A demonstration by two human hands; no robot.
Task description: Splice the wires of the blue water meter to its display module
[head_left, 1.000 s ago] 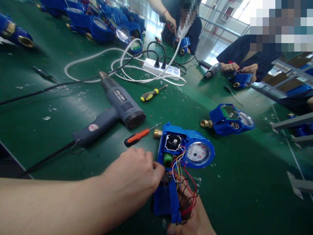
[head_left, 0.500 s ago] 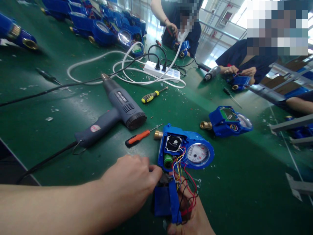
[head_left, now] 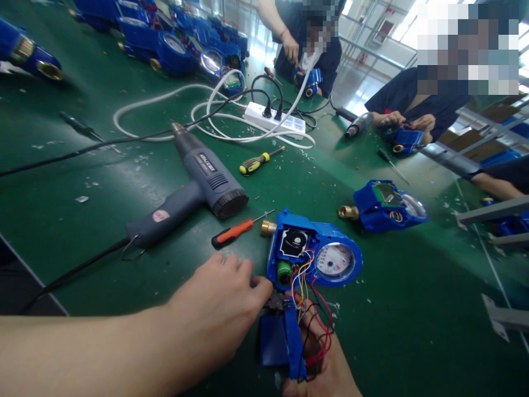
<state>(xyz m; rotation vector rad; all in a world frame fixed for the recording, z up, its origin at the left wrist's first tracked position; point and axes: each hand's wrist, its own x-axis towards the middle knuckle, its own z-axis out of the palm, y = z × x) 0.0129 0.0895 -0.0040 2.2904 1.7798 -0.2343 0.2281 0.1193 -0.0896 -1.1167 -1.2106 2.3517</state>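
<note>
An opened blue water meter [head_left: 316, 248] lies on the green table with its dial at the right and a brass fitting at the left. White, yellow, red and black wires [head_left: 303, 281] run from its housing to a blue cover [head_left: 294, 342] at the near side. My right hand [head_left: 326, 353] is closed around the cover from the right and below, behind the loose wires. My left hand [head_left: 227, 298] is closed with fingers curled, its thumb at a small black part [head_left: 276, 300] on the cover's far end. What sits between its fingers is hidden.
An orange screwdriver [head_left: 233, 232] and a grey heat gun [head_left: 202, 176] lie left of the meter. Behind are a yellow screwdriver [head_left: 254, 164] and a white power strip [head_left: 273, 118]. Another meter [head_left: 384, 205] lies right. Several meters [head_left: 165, 49] crowd the far left; co-workers sit opposite.
My left hand has shifted slightly left and its knuckles have risen. My right hand and the cover stay almost still. A co-worker's hand at the far side has moved lower, toward a meter.
</note>
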